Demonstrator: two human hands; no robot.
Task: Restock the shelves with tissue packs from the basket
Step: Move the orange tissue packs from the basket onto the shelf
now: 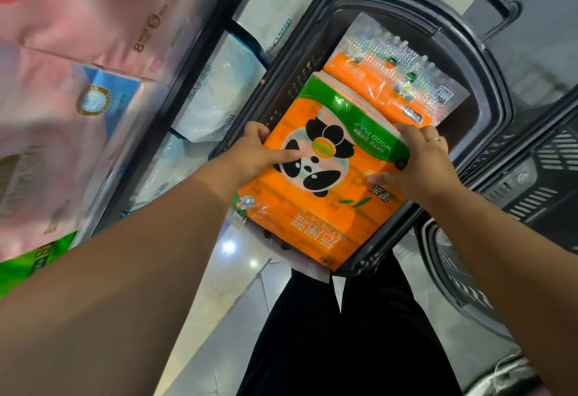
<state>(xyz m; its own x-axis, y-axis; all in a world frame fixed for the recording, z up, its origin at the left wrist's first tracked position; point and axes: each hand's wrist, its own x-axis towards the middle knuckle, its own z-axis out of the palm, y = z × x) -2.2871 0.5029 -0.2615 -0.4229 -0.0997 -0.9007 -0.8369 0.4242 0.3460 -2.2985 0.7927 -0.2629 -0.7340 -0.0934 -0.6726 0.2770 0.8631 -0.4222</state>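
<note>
Landmark: the dark basket [488, 60], straight ahead of the person and low, beside the shelves [175, 89]. Everything here is placed against it.

Pack in play: the orange panda tissue pack [316, 183] sits at the basket's near end, its near edge riding over the basket's near rim, so it looks part-lifted and not lying flat.

Long axis: it runs from the basket's far end back toward the person, green band away, big printed characters nearest the body.

Left hand [256, 153]: clamped on the pack's shelf-side edge, fingers curled over it, thumb pressed flat across the panda face.

Right hand [419, 161]: closed on the opposite edge, fingers hooked over the green band, thumb laid on the front, ring showing.

Nearer hand: neither! Both sit level across the pack's width, one to each long side.

Also in the basket: a second orange pack [403, 82] under a shiny wrap, beyond the held one, toward the basket's far end.

Which way to go: the shelves stand on the basket's left-hand side, white and pink packs already stacked there, so I judge the pack must come up clear of the rim and swing leftward, left hand leading.

Risk: slick wrapping; a two-sided squeeze could slip.
</note>
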